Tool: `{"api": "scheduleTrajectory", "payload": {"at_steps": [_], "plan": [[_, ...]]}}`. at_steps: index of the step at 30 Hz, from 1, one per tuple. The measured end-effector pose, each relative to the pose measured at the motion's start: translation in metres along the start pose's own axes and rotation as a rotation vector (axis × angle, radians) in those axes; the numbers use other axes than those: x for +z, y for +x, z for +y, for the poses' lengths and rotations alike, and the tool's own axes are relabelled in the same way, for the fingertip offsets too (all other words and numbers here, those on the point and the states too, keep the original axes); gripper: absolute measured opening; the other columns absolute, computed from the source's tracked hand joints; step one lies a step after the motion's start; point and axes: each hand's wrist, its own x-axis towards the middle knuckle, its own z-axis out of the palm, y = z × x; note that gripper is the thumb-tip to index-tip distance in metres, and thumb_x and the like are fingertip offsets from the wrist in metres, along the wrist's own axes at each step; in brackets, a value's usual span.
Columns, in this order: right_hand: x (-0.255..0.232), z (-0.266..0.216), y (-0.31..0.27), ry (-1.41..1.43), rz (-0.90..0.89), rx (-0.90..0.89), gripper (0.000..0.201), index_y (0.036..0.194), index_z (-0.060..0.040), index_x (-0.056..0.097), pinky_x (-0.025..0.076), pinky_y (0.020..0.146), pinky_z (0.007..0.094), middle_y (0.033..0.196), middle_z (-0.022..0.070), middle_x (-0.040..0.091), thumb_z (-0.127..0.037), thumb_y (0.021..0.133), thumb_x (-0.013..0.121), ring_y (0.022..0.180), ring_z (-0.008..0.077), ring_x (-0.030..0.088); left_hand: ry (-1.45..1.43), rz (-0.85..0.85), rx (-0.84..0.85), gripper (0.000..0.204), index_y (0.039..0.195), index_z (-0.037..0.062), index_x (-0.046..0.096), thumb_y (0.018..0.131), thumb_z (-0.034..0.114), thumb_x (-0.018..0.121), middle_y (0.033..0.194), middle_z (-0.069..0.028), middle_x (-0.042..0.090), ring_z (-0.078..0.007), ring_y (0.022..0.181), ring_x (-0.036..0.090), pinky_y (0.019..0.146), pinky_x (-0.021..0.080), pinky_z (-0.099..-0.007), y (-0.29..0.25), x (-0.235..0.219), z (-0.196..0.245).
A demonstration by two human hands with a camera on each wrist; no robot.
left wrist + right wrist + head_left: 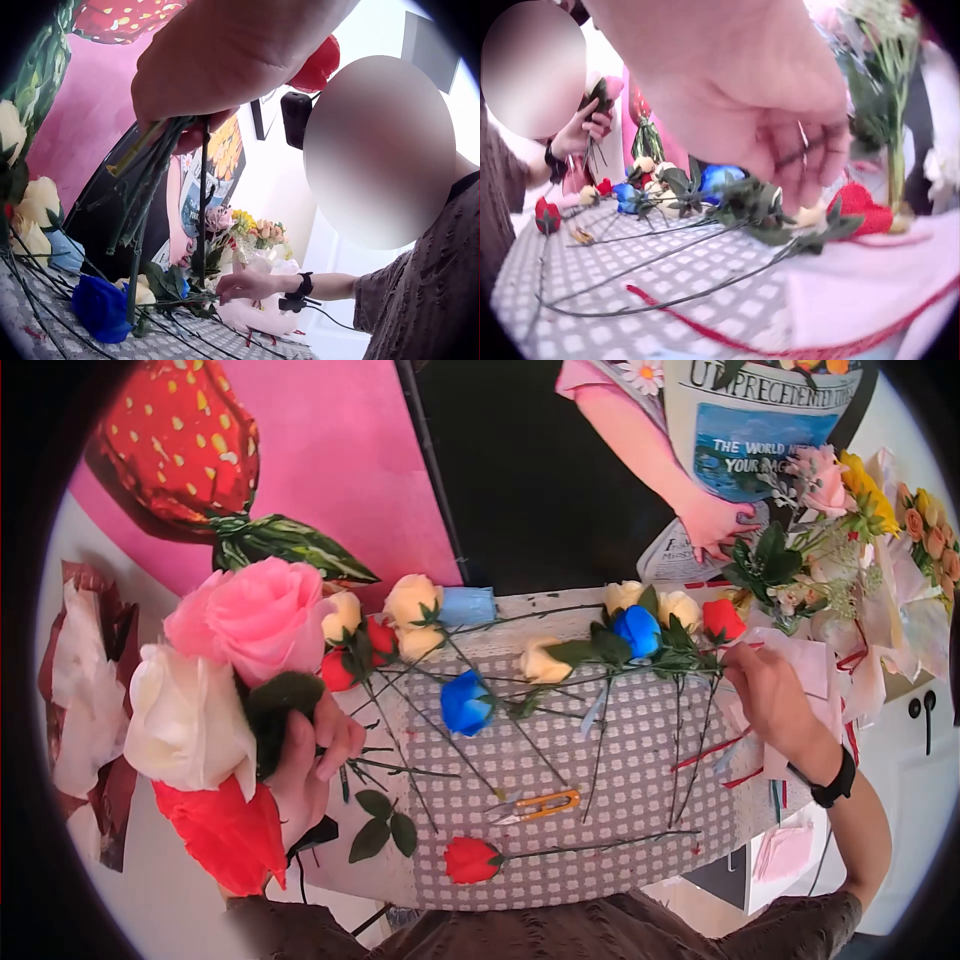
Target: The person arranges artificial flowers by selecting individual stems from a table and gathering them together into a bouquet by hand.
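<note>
My left hand [300,755] grips a bunch of artificial roses: a large pink rose [250,620], a white rose [190,710] and a red rose bloom [225,835]. Their dark stems [142,195] hang below that fist in the left wrist view. At the right end of the cloth, my right hand [770,695] has its fingers curled at the leafy neck of a small red rose [722,620], pinching it there. In the right wrist view this rose [859,210] lies just beyond the fingertips, which the hand partly hides.
Several blue, cream and red roses lie across the checked cloth [560,760], including a blue rose [467,703] and a red one [472,860]. Orange-handled snips [540,807] lie among stems. Bouquets [840,540], pink wrapping paper [800,660] and red ribbon [705,330] are at the right.
</note>
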Motion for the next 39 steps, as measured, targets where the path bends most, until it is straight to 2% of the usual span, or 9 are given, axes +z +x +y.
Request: {"api": "scheduleTrajectory", "payload": {"at_steps": [5,9,16,18,27,32,34,36,39], "plan": [[-0.03,-0.04,0.052,-0.107,0.241,-0.27,0.011,0.087,-0.0008,0.058,0.047,0.071,0.0406,0.079,0.0149,0.057,0.001,0.076,0.06,0.077,0.0336,0.055,-0.02,0.023,-0.018,0.025,0.1,0.0108,0.044,0.101,0.036,0.045,0.081,0.0047,0.035,-0.0044,0.054,0.031,0.066,0.033,-0.0284,-0.007,-0.003,-0.001],[-0.005,-0.091,0.065,0.043,-0.07,-0.624,0.012,0.084,-0.0018,0.06,0.05,0.066,0.0366,0.081,0.0131,0.057,-0.004,0.073,0.058,0.079,0.0294,0.059,0.14,0.03,-0.082,0.023,0.097,0.0105,0.044,0.101,0.033,0.044,0.079,0.0039,0.036,-0.006,0.056,0.032,0.067,0.034,-0.0295,-0.006,0.005,0.005],[0.047,-0.105,0.076,-0.279,-0.238,-0.54,0.02,0.093,0.0,0.061,0.055,0.069,0.0367,0.084,0.014,0.06,-0.006,0.074,0.057,0.079,0.0283,0.063,0.03,0.066,-0.126,0.024,0.09,0.0101,0.043,0.102,0.031,0.044,0.075,0.0034,0.035,-0.0076,0.057,0.033,0.069,0.037,-0.0306,-0.01,0.005,0.008],[0.025,-0.1,0.086,-0.072,-0.272,-0.392,0.019,0.094,0.0004,0.06,0.055,0.069,0.0399,0.089,0.0165,0.062,-0.004,0.076,0.056,0.078,0.0317,0.065,0.104,0.073,-0.128,0.024,0.091,0.01,0.042,0.102,0.032,0.044,0.076,0.0035,0.035,-0.0074,0.057,0.033,0.069,0.037,-0.0307,-0.013,-0.004,0.011],[-0.033,-0.087,0.087,0.306,-0.084,-0.42,0.01,0.09,0.0017,0.055,0.048,0.065,0.043,0.079,0.0176,0.059,0.0,0.081,0.06,0.075,0.0393,0.061,-0.007,0.089,-0.01,0.026,0.102,0.009,0.044,0.102,0.035,0.041,0.081,0.0039,0.035,-0.0063,0.056,0.031,0.07,0.036,-0.0301,-0.019,-0.019,0.008],[-0.027,-0.091,0.061,0.499,-0.493,-0.321,0.009,0.091,-0.0002,0.055,0.048,0.067,0.0404,0.084,0.0165,0.063,0.002,0.083,0.059,0.078,0.0381,0.061,-0.028,0.193,-0.036,0.029,0.114,0.0069,0.045,0.102,0.034,0.042,0.082,0.0042,0.035,-0.0047,0.056,0.031,0.071,0.036,-0.0299,-0.023,-0.016,0.014],[-0.024,-0.09,0.053,0.478,-0.533,-0.367,0.011,0.091,-0.0017,0.057,0.05,0.069,0.0387,0.084,0.0141,0.061,0.001,0.08,0.059,0.081,0.034,0.062,-0.008,0.182,-0.025,0.027,0.109,0.0089,0.045,0.102,0.035,0.042,0.081,0.0046,0.035,-0.0045,0.055,0.031,0.07,0.035,-0.0293,-0.024,-0.02,0.017],[-0.019,-0.081,0.045,-0.074,-0.432,-0.622,0.015,0.09,-0.0041,0.059,0.052,0.071,0.0368,0.084,0.0106,0.059,-0.003,0.075,0.059,0.084,0.029,0.061,0.002,0.128,0.012,0.024,0.104,0.0112,0.044,0.102,0.035,0.041,0.081,0.0052,0.035,-0.0041,0.055,0.031,0.069,0.035,-0.0287,-0.027,-0.023,0.018],[-0.02,-0.079,0.044,-0.159,-0.438,-0.636,0.016,0.088,-0.0055,0.062,0.053,0.072,0.0362,0.083,0.0087,0.058,-0.006,0.072,0.058,0.085,0.0267,0.061,-0.015,0.207,0.002,0.023,0.1,0.0127,0.044,0.103,0.035,0.041,0.08,0.0056,0.035,-0.0037,0.054,0.031,0.068,0.035,-0.0284,-0.029,-0.016,0.022]]}}
